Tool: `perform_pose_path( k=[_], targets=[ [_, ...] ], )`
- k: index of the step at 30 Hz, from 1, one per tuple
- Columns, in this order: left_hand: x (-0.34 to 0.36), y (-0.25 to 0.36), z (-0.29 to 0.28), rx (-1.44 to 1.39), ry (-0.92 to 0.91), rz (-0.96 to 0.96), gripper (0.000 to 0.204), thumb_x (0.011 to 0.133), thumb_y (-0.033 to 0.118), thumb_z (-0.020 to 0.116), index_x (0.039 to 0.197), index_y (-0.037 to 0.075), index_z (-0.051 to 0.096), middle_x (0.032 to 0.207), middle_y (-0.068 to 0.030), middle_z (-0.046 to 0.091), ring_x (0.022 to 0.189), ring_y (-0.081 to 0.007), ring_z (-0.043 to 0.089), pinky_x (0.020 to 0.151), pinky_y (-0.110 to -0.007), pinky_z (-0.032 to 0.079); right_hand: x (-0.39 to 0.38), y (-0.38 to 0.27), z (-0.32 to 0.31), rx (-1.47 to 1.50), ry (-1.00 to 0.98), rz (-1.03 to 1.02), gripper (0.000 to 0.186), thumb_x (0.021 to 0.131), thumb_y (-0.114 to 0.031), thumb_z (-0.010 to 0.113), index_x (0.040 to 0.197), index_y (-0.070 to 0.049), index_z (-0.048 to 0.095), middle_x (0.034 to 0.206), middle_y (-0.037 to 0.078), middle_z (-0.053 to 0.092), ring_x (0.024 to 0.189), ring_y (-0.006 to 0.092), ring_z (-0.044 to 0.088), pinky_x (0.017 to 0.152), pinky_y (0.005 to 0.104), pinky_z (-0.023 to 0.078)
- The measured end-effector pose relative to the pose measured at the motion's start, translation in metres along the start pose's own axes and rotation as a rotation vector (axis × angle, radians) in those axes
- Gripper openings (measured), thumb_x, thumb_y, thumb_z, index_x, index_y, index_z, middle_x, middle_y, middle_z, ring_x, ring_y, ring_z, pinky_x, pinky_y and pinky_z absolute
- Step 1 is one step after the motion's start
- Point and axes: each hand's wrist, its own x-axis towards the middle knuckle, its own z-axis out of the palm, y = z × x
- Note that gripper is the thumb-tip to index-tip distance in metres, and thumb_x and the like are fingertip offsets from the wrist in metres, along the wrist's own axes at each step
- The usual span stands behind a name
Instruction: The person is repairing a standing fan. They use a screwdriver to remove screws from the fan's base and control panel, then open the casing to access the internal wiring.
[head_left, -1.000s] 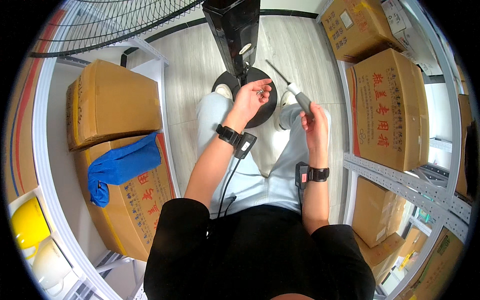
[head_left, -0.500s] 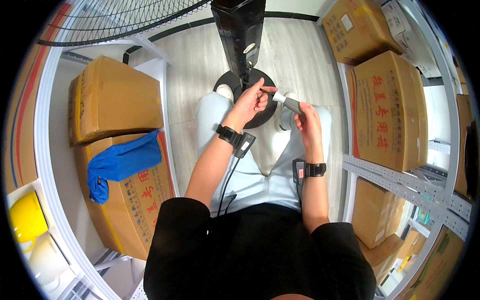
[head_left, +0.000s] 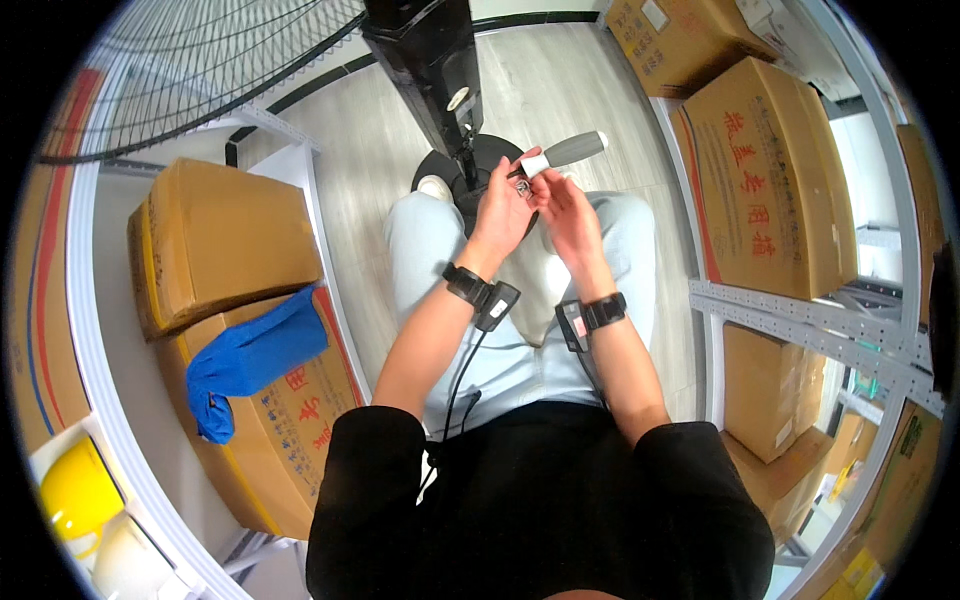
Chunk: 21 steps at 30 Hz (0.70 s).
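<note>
My left hand [head_left: 500, 212] is closed around the shaft end of a screwdriver [head_left: 575, 150]. Its grey handle with a white collar points up and to the right, past my fingers. A small shiny metal piece [head_left: 522, 187] shows between my two hands, at the left palm; its exact kind is too small to tell. My right hand [head_left: 571, 220] is brought up against the left, its fingers bent in at the metal piece and below the collar. What its fingertips pinch is hidden. Just beyond my hands stands a black fan column [head_left: 430, 80] on a round black base [head_left: 432, 168].
A wire fan guard [head_left: 230, 70] spreads across the upper left. Metal shelves with cardboard boxes [head_left: 225, 240] flank me on both sides. A blue cloth [head_left: 265, 350] lies over one left box. Yellow and white helmets [head_left: 82, 485] sit at lower left. Cables hang from my wrist bands.
My right hand has left the screwdriver handle and come in beside my left hand. The handle now tilts up to the right. The view has shifted, moving the fan leftward.
</note>
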Motion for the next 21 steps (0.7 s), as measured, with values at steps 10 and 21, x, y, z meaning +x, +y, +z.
perform_pose_path(
  k=[10,21],
  targets=[
    [-0.003,-0.020,0.007,0.332,-0.077,0.137,0.057,0.106,0.041,0.028,0.141,-0.002,0.044,0.123,-0.0121,0.059,0.112,-0.0180,0.054,0.103,-0.032,0.039,0.043,0.044,-0.027,0.610,-0.154,-0.043,0.018,0.097,-0.012,0.045,0.107,-0.003,0.056,0.109,0.008,0.065,0.097,0.0197,0.062,0.092,0.0352,0.051],
    [-0.008,-0.017,0.013,0.374,-0.106,0.225,0.060,0.106,0.040,0.029,0.136,-0.008,0.048,0.138,-0.0142,0.051,0.123,-0.0213,0.049,0.108,-0.034,0.035,0.027,0.034,0.004,0.657,-0.084,0.082,0.032,0.099,-0.016,0.039,0.120,0.002,0.055,0.121,0.013,0.062,0.114,0.0255,0.059,0.104,0.0402,0.046]
  ],
)
